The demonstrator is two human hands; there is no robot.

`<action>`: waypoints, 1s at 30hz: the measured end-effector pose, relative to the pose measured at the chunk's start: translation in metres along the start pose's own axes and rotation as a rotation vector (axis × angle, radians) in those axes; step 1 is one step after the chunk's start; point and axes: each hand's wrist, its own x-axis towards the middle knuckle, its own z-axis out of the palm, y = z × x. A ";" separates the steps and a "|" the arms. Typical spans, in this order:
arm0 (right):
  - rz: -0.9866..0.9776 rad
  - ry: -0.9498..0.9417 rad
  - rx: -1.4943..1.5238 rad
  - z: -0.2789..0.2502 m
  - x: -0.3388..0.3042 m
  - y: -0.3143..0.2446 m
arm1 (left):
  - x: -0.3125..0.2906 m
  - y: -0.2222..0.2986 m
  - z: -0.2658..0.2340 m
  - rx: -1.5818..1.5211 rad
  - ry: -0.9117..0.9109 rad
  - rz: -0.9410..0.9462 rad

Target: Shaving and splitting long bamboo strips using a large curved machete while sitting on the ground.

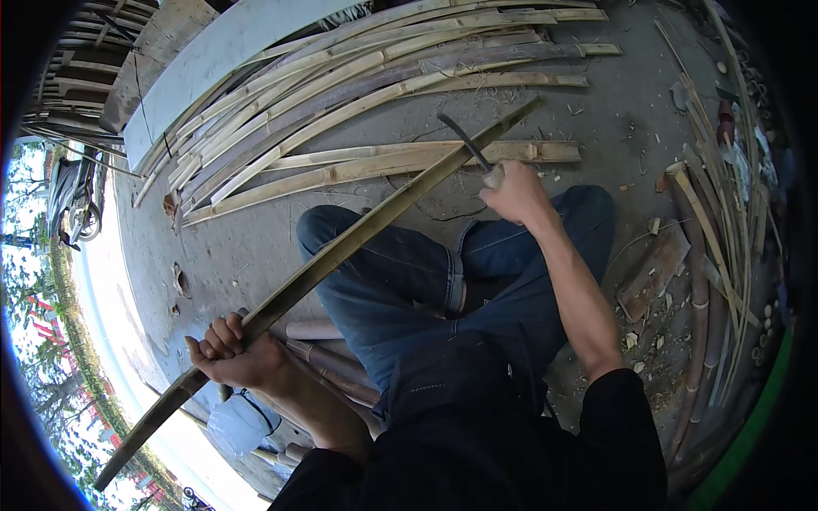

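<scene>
I sit on a concrete floor with my legs in blue jeans [400, 272] crossed. My left hand [234, 349] is shut around a long split bamboo strip [341, 251] that runs from the lower left up across my knee toward the upper right. My right hand [515, 194] grips the pale handle of a dark-bladed knife [464, 140]. The blade lies against the strip near its far end.
A pile of split bamboo slats [358, 94] lies fanned on the floor ahead. A long pale plank [213, 64] sits at the upper left. More bamboo strips and poles [711, 221] line the right side. Short bamboo tubes [328, 358] rest under my left leg.
</scene>
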 end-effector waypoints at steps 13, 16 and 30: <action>-0.248 0.022 -0.057 -0.001 -0.056 -0.035 | -0.033 0.012 0.010 -0.147 -0.310 0.020; -0.365 -0.100 0.013 0.002 -0.094 -0.062 | -0.042 0.017 0.012 -0.127 -0.342 0.041; -0.306 -0.115 0.036 -0.031 -0.092 -0.046 | -0.063 0.017 0.024 -0.348 -0.710 0.054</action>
